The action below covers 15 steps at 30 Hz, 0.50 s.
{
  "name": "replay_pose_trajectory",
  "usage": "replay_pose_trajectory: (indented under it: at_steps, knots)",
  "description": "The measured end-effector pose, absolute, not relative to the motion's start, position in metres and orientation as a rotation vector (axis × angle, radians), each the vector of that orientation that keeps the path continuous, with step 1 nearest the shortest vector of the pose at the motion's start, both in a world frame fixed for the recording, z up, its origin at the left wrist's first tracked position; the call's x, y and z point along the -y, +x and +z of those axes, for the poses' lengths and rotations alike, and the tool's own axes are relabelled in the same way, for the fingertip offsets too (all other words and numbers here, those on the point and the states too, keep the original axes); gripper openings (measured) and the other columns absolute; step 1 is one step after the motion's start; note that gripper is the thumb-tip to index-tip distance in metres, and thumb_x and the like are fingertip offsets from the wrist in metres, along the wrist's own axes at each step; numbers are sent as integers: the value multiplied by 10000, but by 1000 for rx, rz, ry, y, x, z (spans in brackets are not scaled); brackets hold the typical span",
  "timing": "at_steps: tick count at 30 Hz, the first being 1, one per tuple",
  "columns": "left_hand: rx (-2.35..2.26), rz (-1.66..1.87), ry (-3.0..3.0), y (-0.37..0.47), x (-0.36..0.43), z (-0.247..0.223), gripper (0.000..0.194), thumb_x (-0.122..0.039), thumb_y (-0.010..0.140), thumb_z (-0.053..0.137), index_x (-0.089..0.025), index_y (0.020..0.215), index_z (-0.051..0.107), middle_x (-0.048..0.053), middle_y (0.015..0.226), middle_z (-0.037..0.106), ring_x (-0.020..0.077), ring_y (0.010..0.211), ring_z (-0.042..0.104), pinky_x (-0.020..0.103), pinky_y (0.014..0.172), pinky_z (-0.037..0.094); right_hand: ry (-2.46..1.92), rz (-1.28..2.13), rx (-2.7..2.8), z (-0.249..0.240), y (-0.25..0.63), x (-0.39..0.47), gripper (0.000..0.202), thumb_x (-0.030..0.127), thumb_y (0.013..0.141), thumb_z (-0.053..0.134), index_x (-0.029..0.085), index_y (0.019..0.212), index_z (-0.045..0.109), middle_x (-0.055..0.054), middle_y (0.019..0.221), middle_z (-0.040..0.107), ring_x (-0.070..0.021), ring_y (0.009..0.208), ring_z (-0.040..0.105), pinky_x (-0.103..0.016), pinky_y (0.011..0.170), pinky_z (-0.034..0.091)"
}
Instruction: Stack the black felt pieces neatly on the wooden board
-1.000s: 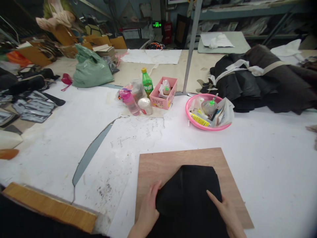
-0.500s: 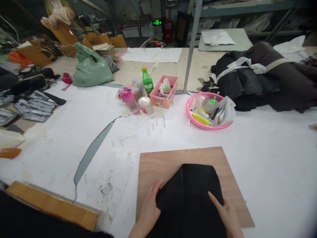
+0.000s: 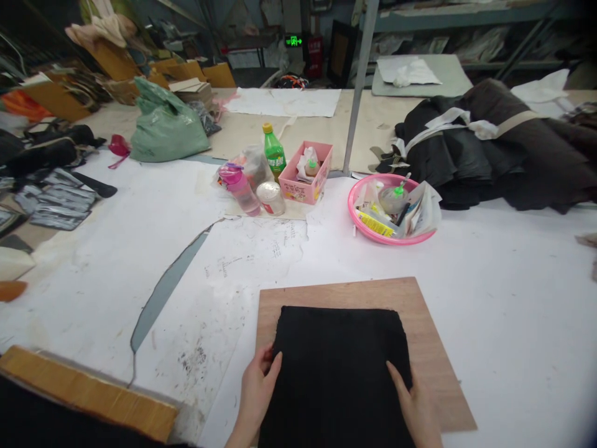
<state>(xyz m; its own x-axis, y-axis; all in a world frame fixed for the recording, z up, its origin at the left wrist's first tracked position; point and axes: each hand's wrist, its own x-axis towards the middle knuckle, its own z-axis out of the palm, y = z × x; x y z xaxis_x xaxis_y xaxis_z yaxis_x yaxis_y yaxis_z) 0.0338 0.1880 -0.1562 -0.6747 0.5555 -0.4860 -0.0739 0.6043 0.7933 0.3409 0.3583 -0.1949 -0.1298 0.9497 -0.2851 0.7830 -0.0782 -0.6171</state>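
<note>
A black piece of fabric (image 3: 338, 373) lies spread over a brown wooden board (image 3: 433, 348), its far edge almost straight. Along the fabric's left edge, my left hand (image 3: 257, 386) pinches the cloth between thumb and fingers. At the right edge, my right hand (image 3: 415, 398) has its thumb on top and its fingers hidden beneath or beside the cloth, gripping that side. The near part of the fabric runs out of the bottom of the view.
Beyond the board stand a pink basin (image 3: 368, 231) of small items, a pink box (image 3: 298, 191), a green bottle (image 3: 274, 152) and a pink cup (image 3: 240, 190). A tied black fabric bundle (image 3: 485, 149) lies right, near a metal pole (image 3: 359, 93). A wooden strip (image 3: 88, 392) lies front left.
The fabric's far left corner, folded inward before, now lies opened out flat to the left. My left hand has moved left with that edge; my right hand stays at the right edge.
</note>
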Motion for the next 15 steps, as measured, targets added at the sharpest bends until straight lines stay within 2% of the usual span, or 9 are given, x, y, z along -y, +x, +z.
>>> replay_pose_trajectory:
  at_steps: [2,6,11,15]
  knots:
    - [-2300,946,431,29,-179,-155,515,-541,862,530,-161,1209,543,78,976,640,246,831,656,371,768,530,-1873,1003,1963,-197,342,-357,727,835,797,390,183,973,659,5,550,508,-237,449,465,-393,500,391]
    - [-2613,635,635,18,-166,-158,506,-534,866,456,-159,1197,531,109,1059,557,296,966,600,413,818,487,-1867,970,1970,-200,343,-354,685,815,817,400,195,967,650,-17,611,578,-249,496,523,-393,529,419]
    - [-2512,574,489,3,-168,-174,371,-492,815,519,-196,1035,559,5,768,583,232,675,597,325,609,425,-1916,887,1931,-201,341,-351,733,860,780,393,195,935,659,-61,691,637,-274,547,570,-403,543,443]
    - [-2437,627,507,-22,-180,-188,346,-501,741,587,-178,867,578,-6,663,602,216,630,613,298,588,436,-1936,867,1877,-203,335,-344,813,893,751,370,174,978,672,-88,740,664,-306,637,615,-420,608,489]
